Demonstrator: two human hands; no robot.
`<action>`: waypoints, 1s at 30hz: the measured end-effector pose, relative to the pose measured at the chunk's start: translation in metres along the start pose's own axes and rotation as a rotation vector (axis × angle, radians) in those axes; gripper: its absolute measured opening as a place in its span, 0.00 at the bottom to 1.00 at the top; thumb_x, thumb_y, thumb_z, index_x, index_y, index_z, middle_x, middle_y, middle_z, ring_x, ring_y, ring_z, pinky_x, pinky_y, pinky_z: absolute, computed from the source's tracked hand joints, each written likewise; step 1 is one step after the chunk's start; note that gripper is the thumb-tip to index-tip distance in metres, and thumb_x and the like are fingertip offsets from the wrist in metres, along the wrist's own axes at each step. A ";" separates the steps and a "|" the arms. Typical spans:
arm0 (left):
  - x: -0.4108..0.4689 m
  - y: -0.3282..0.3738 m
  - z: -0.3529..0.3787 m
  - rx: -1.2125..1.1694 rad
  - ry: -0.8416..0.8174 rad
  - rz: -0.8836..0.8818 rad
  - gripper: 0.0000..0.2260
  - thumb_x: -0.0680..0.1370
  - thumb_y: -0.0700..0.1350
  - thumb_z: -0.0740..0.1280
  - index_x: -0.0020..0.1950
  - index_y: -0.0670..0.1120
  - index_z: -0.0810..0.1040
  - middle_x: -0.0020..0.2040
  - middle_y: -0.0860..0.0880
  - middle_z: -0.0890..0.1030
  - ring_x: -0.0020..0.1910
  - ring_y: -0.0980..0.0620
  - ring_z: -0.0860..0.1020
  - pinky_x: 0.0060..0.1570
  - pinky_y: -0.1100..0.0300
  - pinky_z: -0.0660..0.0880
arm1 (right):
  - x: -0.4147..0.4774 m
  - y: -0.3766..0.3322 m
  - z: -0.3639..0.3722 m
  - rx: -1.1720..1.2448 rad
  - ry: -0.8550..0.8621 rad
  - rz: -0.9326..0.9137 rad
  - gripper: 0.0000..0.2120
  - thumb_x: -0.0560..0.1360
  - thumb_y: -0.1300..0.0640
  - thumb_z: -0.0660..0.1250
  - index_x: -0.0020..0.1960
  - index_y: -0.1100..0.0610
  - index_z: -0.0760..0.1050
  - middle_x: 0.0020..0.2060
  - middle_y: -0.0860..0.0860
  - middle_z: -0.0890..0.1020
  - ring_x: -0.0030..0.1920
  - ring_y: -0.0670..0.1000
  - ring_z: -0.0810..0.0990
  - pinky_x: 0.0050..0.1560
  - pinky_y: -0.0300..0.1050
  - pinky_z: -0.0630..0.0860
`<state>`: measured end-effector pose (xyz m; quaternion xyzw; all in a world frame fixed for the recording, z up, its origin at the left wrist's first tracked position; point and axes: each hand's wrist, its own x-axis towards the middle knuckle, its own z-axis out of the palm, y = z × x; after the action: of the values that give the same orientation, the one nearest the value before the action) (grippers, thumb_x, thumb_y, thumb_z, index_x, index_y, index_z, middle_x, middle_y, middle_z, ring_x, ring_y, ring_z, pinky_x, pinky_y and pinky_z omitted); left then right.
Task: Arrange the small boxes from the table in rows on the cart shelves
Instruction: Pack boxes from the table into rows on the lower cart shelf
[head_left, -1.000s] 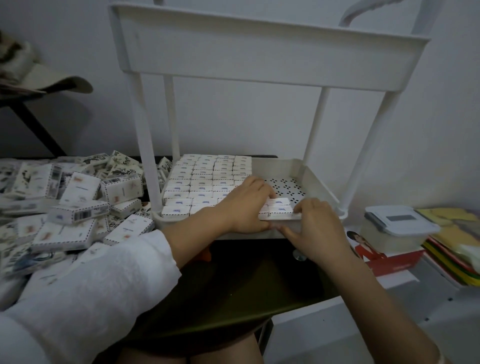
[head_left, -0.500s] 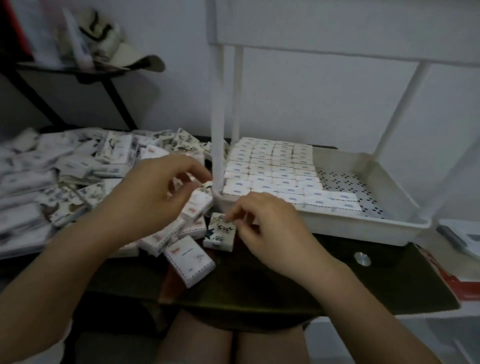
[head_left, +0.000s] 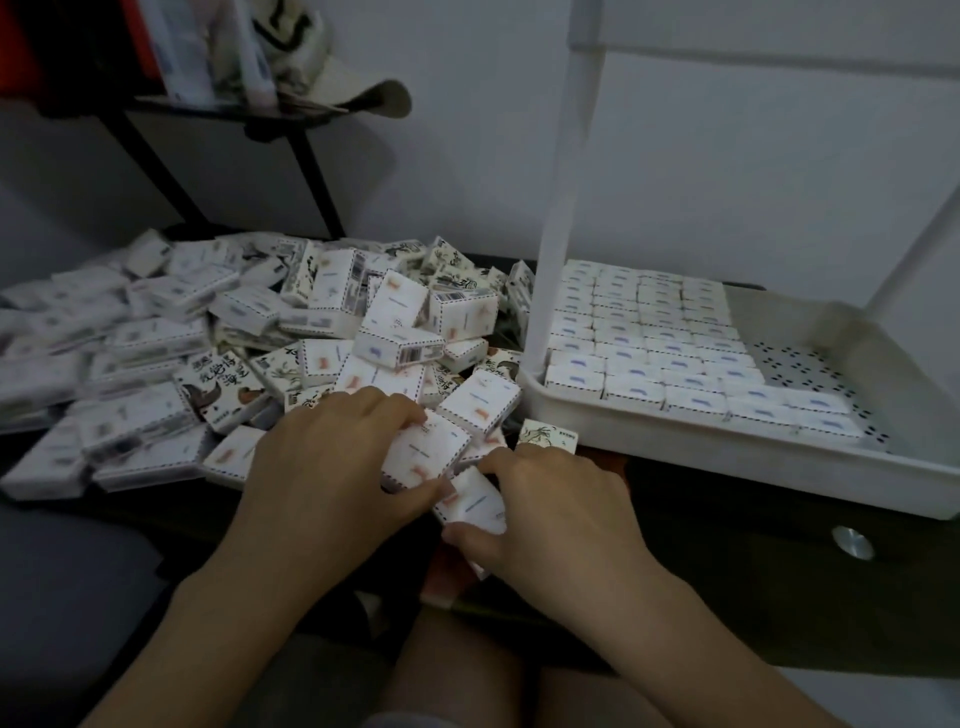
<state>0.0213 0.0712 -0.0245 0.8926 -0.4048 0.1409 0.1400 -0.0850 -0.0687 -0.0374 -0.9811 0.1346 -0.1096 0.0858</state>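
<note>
Beside the perforated shelf (head_left: 810, 364), left hand (head_left: 332, 467) and right hand (head_left: 561, 509) curl fingers (head_left: 389, 408) round rectangular cardboard boxes (head_left: 423, 452).

Two bare hands, palms down and close together, each holding a box.

The left hand (head_left: 332, 467) comes in from the lower left on a bare forearm, its fingers curled over the top of a small white dash-edged cardboard box (head_left: 427, 451) and its thumb lying along that box's near edge. The right hand (head_left: 561, 512) enters from the lower right, knuckles up, pinching a second small white box with a blue mark (head_left: 475, 503) between forefinger above and thumb below. The thumbs lie near each other. Bare thighs show between the forearms.
</note>
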 end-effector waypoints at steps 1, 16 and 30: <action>0.000 0.000 0.000 0.009 0.002 -0.002 0.26 0.63 0.67 0.68 0.54 0.53 0.80 0.45 0.55 0.81 0.43 0.51 0.79 0.39 0.56 0.72 | -0.001 0.001 0.000 0.001 -0.003 0.010 0.24 0.70 0.32 0.63 0.58 0.46 0.72 0.51 0.45 0.77 0.54 0.50 0.76 0.40 0.45 0.65; 0.034 0.015 -0.004 -0.653 0.008 0.129 0.24 0.71 0.53 0.72 0.65 0.58 0.71 0.55 0.63 0.76 0.47 0.60 0.78 0.38 0.60 0.79 | 0.000 0.065 -0.034 0.933 -0.053 0.140 0.19 0.70 0.45 0.74 0.58 0.39 0.72 0.53 0.44 0.82 0.51 0.46 0.83 0.50 0.54 0.82; 0.113 0.130 0.019 -0.984 -0.101 0.223 0.16 0.74 0.49 0.68 0.59 0.64 0.74 0.55 0.64 0.78 0.48 0.60 0.79 0.41 0.57 0.82 | -0.014 0.217 -0.121 0.837 0.482 0.398 0.04 0.79 0.53 0.63 0.51 0.47 0.76 0.40 0.39 0.83 0.38 0.36 0.81 0.34 0.27 0.72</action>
<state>-0.0037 -0.0957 0.0170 0.6778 -0.5223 -0.0959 0.5085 -0.1804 -0.2871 0.0336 -0.7652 0.2790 -0.3583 0.4564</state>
